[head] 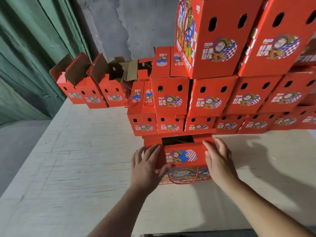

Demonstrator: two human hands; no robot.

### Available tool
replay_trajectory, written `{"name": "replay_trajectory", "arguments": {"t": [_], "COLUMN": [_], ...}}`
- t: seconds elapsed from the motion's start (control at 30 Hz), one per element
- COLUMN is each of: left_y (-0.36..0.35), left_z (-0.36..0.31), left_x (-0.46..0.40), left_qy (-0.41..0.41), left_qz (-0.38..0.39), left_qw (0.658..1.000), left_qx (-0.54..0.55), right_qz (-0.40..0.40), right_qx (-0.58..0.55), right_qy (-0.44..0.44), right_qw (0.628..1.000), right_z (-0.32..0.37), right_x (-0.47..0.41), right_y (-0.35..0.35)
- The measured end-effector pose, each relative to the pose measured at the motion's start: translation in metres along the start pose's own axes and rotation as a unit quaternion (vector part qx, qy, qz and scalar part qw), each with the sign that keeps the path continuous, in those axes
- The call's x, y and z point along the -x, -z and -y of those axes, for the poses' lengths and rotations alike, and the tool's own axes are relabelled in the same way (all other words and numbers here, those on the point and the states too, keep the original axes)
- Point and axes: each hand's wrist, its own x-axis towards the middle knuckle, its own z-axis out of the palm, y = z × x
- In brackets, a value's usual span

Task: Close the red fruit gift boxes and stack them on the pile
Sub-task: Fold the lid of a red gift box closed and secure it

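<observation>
A red gift box sits on the pale counter, just in front of the pile of closed boxes, its top flaps not quite shut, with a dark gap showing at the back. The left hand lies flat on the box's left end, fingers spread and straight. The right hand presses its straight fingers on the right end of the top. A red cord handle loops down the box's near face. Toward the counter's far left edge stand several open boxes, flaps up, beside a green curtain.
</observation>
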Motion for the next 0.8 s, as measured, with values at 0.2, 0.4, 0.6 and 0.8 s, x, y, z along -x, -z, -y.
{"name": "replay_trajectory", "arguments": {"t": [0.2, 0.4, 0.6, 0.8], "left_y": [-0.005, -0.016, -0.014, -0.009], "left_z": [-0.003, -0.004, -0.002, -0.005], "left_x": [-0.007, -0.002, -0.006, -0.005], "left_qy": [-0.013, 0.0, 0.007, -0.019], "left_qz": [0.041, 0.113, 0.131, 0.073], "left_qw": [0.996, 0.985, 0.987, 0.997], "left_qx": [-0.084, -0.132, -0.095, -0.02], "right_qz": [0.121, 0.21, -0.044, 0.235], "right_qx": [0.088, 0.143, -0.171, 0.014], "right_qy": [0.023, 0.008, -0.115, -0.004], "right_qw": [0.988, 0.967, 0.978, 0.972], "right_z": [-0.004, -0.005, 0.008, 0.01], "right_x": [-0.006, -0.017, -0.04, -0.089], "right_y": [0.006, 0.007, 0.029, 0.046]}}
